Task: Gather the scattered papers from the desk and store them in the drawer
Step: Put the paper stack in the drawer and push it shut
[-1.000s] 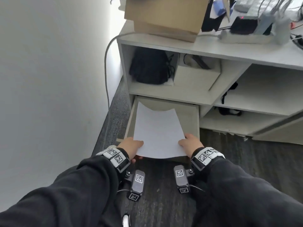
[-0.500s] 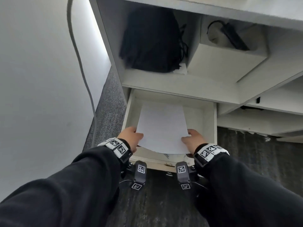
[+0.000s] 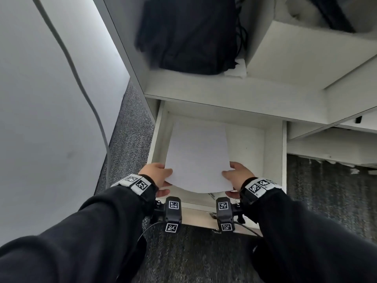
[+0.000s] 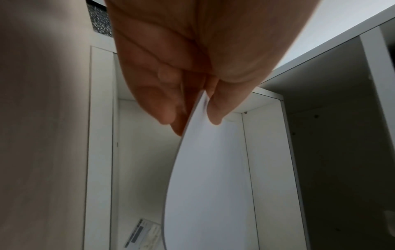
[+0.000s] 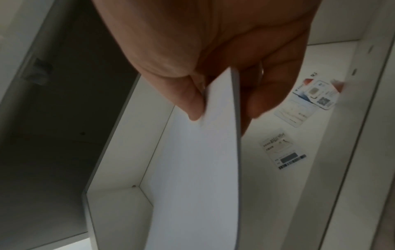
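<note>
Both of your hands hold the papers at their near corners, over the open drawer. Your left hand pinches the near left corner: in the left wrist view the thumb lies on one face of the sheets and the fingers press together against the other, so the edge runs up between them. Your right hand does the same at the near right corner; from the right wrist the thumb sits on the white face of the papers and the fingers curl behind it (that view is somewhat blurred).

Seen from the head, the papers reach from your hands toward the far wall of the drawer, their near edge bowed downward between the two grips, and the far end lies low inside the drawer; whether it touches the bottom you cannot tell. On the drawer's floor lie a few small printed cards, right of the papers in the right wrist view.

Above the drawer a shelf carries a black bag, with a white box to its right. A grey cable hangs down the wall on the left, over grey carpet.
</note>
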A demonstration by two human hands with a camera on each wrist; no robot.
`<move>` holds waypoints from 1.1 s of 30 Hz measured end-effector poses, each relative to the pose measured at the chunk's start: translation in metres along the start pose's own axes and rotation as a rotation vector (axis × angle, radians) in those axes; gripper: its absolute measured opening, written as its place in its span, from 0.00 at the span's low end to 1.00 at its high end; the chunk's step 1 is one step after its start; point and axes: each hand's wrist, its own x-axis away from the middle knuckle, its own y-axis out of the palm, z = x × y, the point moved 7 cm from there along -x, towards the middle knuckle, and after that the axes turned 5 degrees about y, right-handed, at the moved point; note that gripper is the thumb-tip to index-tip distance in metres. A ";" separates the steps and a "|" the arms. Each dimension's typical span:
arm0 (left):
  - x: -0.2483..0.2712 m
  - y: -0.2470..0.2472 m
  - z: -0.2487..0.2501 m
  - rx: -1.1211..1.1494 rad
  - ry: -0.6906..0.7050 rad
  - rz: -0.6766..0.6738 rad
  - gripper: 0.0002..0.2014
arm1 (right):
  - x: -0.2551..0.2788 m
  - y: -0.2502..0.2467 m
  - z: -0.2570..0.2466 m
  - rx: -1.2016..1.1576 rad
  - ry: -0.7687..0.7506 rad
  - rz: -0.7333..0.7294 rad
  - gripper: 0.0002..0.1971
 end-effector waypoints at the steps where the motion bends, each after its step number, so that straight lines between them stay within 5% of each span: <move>1: 0.001 0.001 -0.002 0.014 -0.009 -0.002 0.02 | 0.000 0.002 0.002 -0.019 0.025 -0.009 0.14; 7: 0.011 -0.002 0.000 -0.002 -0.091 0.028 0.03 | 0.010 -0.001 0.006 -0.068 0.104 -0.019 0.17; 11: 0.030 -0.003 0.013 0.047 -0.057 0.042 0.14 | 0.039 -0.016 -0.001 -0.058 0.054 0.004 0.15; 18: 0.101 0.013 0.032 0.138 0.060 -0.075 0.07 | 0.112 -0.034 0.008 -0.138 -0.083 0.009 0.13; 24: 0.143 0.030 0.000 0.151 0.076 -0.137 0.09 | 0.161 -0.044 0.047 -0.227 -0.108 0.019 0.11; 33: 0.162 0.033 -0.056 -0.201 -0.005 -0.129 0.19 | 0.167 -0.038 0.123 0.011 0.094 -0.015 0.22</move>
